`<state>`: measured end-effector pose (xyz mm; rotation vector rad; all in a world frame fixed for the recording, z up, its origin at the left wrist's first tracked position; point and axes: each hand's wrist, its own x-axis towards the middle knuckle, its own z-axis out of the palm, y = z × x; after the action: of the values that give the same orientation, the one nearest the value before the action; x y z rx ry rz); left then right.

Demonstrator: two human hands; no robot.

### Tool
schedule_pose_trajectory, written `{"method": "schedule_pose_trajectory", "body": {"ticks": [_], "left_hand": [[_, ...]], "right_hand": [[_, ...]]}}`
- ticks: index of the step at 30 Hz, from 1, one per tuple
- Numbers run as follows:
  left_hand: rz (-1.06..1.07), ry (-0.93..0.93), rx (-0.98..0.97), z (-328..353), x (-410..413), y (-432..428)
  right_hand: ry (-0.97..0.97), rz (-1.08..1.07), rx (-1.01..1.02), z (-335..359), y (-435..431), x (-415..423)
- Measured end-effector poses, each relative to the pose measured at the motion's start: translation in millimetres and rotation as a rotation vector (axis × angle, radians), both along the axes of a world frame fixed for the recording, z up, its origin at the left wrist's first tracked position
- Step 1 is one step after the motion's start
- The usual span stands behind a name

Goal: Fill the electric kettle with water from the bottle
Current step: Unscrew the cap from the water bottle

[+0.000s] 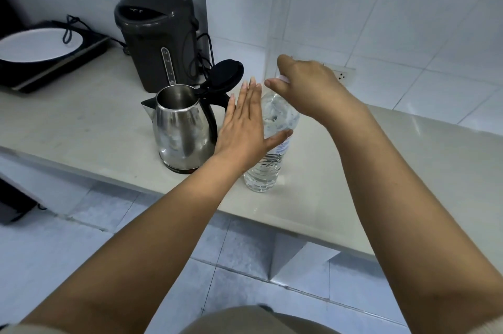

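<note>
A stainless steel electric kettle [183, 127] stands on the pale counter [81, 121], its black lid [224, 75] flipped up and the mouth uncovered. Right beside it stands a clear plastic water bottle [265, 167], upright and mostly full. My left hand [245, 127] is flat against the bottle's left side, between bottle and kettle, with fingers straight and the thumb lying across the bottle's front. My right hand [307, 83] reaches from above and curls over the bottle's pale cap [283, 78], which shows between thumb and fingers.
A dark grey hot-water dispenser [158, 34] stands behind the kettle with black cords [202, 56] beside it. At far left a white plate [38, 45] rests on a black cooktop. A wall socket [341, 75] sits behind my right hand. The counter's front edge runs just below the bottle.
</note>
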<state>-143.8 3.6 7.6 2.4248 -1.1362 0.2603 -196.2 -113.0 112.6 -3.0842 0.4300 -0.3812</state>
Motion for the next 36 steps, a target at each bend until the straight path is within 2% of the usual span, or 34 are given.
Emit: {"method": "schedule_pose_trajectory", "body": {"ticks": [5,12,19,23,29,32,36], "left_hand": [[-0.001,0.024,-0.015,0.4,-0.2,-0.5],[-0.005,0.041,-0.051,-1.9,-0.4,2.0],[0.073,0.031,-0.035,-6.6,-3.4,4.8],[0.094,0.063,-0.036,-8.0,-7.7,5.1],[0.183,0.057,-0.001,-10.0,-15.4,3.2],[0.183,0.071,-0.006,-10.7,-16.4,3.6],[0.165,0.08,-0.03,-14.3,-16.2,4.4]], "right_hand": [[0.101,0.096,-0.011,12.3,-8.0,-7.4],[-0.031,-0.094,-0.005,7.3,-0.5,-5.9],[0.004,-0.009,0.16,12.3,-4.6,-11.8],[-0.078,-0.081,0.123,3.2,-5.3,-9.6],[-0.06,0.006,0.211,7.8,-4.6,-16.5],[-0.116,0.034,0.24,8.8,-5.3,-21.5],[-0.268,-0.044,0.307,-1.2,-16.8,-26.7]]}}
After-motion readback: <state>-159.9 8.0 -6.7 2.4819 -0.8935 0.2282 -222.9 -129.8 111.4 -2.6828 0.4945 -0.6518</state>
